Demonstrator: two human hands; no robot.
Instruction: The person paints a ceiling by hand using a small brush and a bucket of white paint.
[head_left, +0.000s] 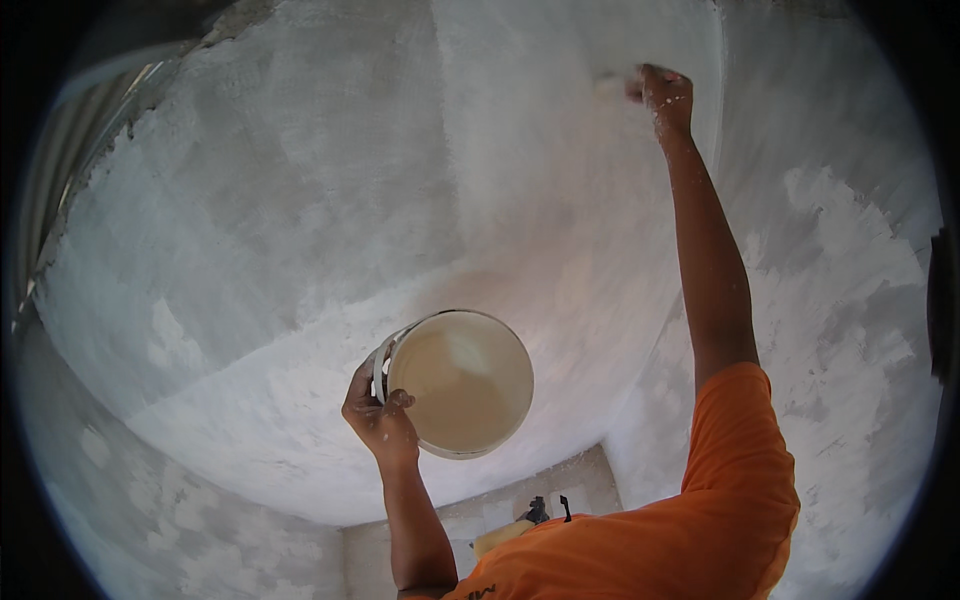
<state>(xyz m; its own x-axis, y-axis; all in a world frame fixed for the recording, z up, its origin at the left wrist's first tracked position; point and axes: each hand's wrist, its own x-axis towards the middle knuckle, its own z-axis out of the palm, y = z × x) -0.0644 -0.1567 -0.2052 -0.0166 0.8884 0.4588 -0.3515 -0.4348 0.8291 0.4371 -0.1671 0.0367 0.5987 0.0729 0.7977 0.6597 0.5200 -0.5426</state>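
Observation:
My left hand (388,420) grips a round bucket (528,410) at its left side, with the thumb over the rim and the fingers near the handle. Cream-coloured paint (455,395) lies inside; how deep it goes I cannot tell. High at the upper right, at the end of my stretched arm, my right hand (665,98) is closed on what looks like a paintbrush (608,86). Its pale end is smeared by motion and lies at or close to the wall (540,140). White specks dot my right hand and wrist.
A wall corner runs down just right of my right hand, and the adjoining wall (830,300) is patchy white and grey. Corrugated sheeting (85,150) shows past the rough edge at upper left. Small dark and yellowish objects (535,512) appear beyond my orange sleeve.

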